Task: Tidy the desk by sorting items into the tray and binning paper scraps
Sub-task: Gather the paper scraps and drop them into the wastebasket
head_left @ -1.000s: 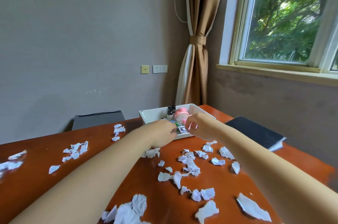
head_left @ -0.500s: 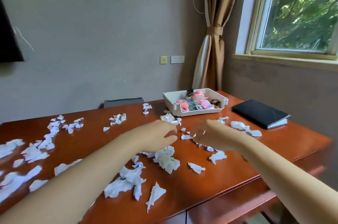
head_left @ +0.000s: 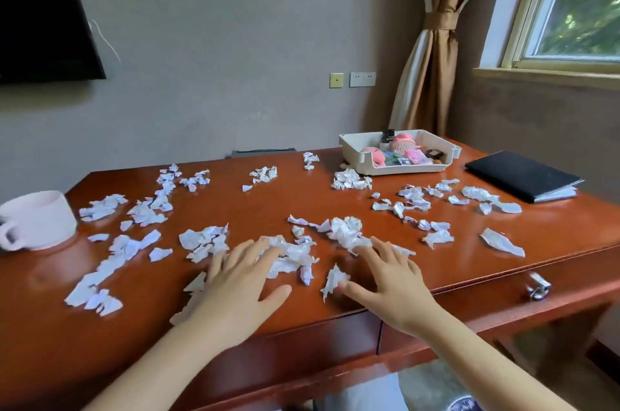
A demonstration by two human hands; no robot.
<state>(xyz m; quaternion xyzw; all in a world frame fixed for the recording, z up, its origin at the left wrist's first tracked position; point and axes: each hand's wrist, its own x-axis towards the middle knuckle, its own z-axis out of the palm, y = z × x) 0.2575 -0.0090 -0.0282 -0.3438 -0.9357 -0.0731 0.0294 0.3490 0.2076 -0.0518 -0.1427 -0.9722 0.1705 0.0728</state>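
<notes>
At the desk's near edge the left hand [head_left: 240, 279] and right hand [head_left: 391, 278] lie spread flat, fingers on torn white paper scraps [head_left: 288, 251] that litter the reddish-brown wooden desk [head_left: 302, 199]; binning looks unstarted. At the far right corner, the white plastic tray [head_left: 399, 169] already holds small items. A second ago both hands were at that tray.

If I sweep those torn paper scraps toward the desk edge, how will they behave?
The paper scraps look crumpled and thin, so probably very light and floppy. Pushed by the left hand, they would likely bunch up. The glossy desk suggests easy sliding, and some may scatter.
</notes>
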